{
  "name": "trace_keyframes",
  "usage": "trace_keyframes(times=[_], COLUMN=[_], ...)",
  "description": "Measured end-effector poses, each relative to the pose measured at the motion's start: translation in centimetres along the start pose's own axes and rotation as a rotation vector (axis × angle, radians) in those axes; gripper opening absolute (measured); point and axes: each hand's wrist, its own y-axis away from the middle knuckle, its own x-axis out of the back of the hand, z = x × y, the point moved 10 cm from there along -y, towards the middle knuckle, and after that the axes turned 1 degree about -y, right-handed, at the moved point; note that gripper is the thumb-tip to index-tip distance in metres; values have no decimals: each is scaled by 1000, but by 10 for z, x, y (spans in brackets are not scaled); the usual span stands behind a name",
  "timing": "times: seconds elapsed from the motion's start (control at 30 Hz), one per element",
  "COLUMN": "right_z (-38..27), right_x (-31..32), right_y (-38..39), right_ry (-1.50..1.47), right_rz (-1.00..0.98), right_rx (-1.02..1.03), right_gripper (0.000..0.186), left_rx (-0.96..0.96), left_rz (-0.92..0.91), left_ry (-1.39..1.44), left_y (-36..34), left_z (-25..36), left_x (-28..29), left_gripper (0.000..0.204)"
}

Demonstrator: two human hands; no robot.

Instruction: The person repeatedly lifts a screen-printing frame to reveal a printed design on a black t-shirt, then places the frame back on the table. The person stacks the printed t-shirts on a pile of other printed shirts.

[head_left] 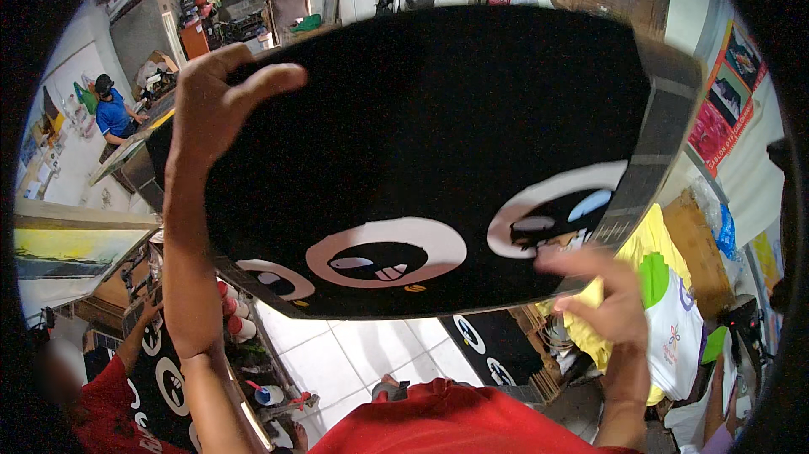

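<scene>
A large black board [421, 109] with a dark, cloth-like face fills the middle of the view, tilted up in front of me. Along its lower part runs a row of printed cartoon eyes with pale rings [459, 256]. My left hand [221, 92] is closed on its upper left edge, thumb on the face and the other fingers mostly hidden behind. At the lower right corner is my right hand [608, 290], slightly blurred, thumb and forefinger apart. Its fingertips overlap the rightmost eye; whether they press on the surface, I cannot tell.
Similar printed black panels [489, 353] lie low behind the board and at lower left [168, 370], beside a co-worker in a red shirt [105, 408]. White containers [240, 328] stand beside the tiled floor [337, 361]. Yellow and white cloths [670, 319] hang right. Another person [116, 113] works far left.
</scene>
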Motion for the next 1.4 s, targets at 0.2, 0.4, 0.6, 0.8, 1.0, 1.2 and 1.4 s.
trace_keyframes(times=[0.2, 0.4, 0.6, 0.8, 1.0, 1.2, 1.4], right_z=[-38, 0, 54, 85, 151, 229, 312], right_x=[14, -43, -91, -155, -214, -269, -295], right_y=[-98, -126, -134, -123, -89, -48, -20], right_ry=[367, 379, 82, 186, 210, 272, 349], right_rz=[38, -100, -478, -634, -564, -531, -524], right_rx=[283, 282, -4, -20, -140, -268, -445], right_gripper=[37, 36, 31, 24, 26, 33, 33], left_rx=[-227, -308, -306, -346, -124, 327, 929], left_rz=[-145, -216, -251, -357, -285, -326, -819], left_ry=[-84, -67, -79, -28, 23, 164, 267], left_y=[35, 81, 104, 119, 153, 268, 496], left_z=[37, 31, 17, 17, -22, -104, -149], left_x=[-85, -128, -132, -159, -179, -209, -281], left_gripper=[47, 54, 54, 51, 44, 35, 38])
